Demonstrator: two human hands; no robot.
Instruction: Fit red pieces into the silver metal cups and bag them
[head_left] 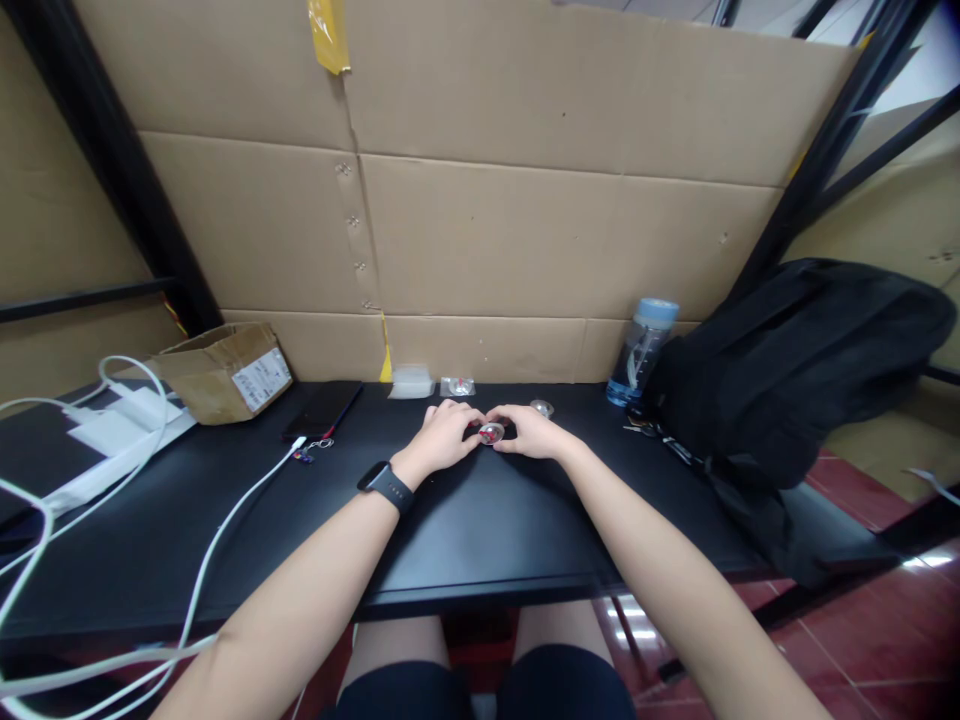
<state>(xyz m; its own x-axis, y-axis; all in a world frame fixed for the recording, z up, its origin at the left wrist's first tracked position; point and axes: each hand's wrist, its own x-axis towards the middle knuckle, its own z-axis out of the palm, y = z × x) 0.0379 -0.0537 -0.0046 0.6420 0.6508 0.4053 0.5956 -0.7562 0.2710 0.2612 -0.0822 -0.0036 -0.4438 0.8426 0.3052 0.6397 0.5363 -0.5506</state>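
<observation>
- Your left hand [448, 435], with a dark watch [386, 485] at its wrist, curls thumb and fingers in to the left side of a small clear round object [491, 433] with red in it.
- Your right hand [530, 430] pinches the same object from the right, thumb nearer you; both grips are nearly closed, with just the object's width between them.
- That object is just above the black tabletop [487, 530] or on it; you cannot tell which from here.
- Just beyond your right hand lies another small clear piece [541, 408].
- Past your left hand, near the cardboard wall [487, 240], sit a small clear packet [457, 386] and a whitish translucent container [411, 382], side by side.
</observation>
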